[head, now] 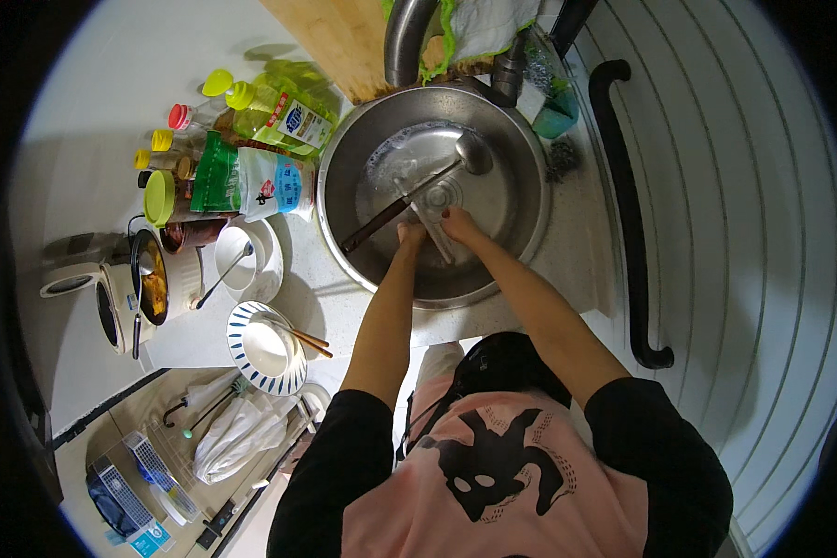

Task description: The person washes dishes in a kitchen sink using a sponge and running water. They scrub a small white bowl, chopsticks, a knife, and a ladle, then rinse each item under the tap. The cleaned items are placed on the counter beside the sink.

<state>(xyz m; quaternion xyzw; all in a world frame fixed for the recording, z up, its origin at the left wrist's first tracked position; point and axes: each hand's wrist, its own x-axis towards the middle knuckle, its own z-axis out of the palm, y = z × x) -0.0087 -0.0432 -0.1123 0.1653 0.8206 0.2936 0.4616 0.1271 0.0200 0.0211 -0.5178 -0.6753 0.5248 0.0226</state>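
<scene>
Both of my hands are inside the round steel sink [331, 237], low over its basin. My left hand [411, 235] is near the dark handle of a metal ladle [476, 153], which lies slanted across the basin. My right hand [458, 224], fingers curled, is right of it. Between the hands runs a pale, translucent elongated shape [429, 223]; whether it is water or a clear object I cannot tell. Shallow water with some foam [390, 157] is in the basin. The fingertips are partly hidden, so any grip is unclear.
A steel faucet [401, 49] overhangs the sink's back. On the left counter stand a green dish-soap bottle [296, 122], seasoning bags [268, 185], stacked bowls [237, 254], a striped dish [294, 376] with chopsticks, and a pot [155, 279]. At right is a black handle [631, 209].
</scene>
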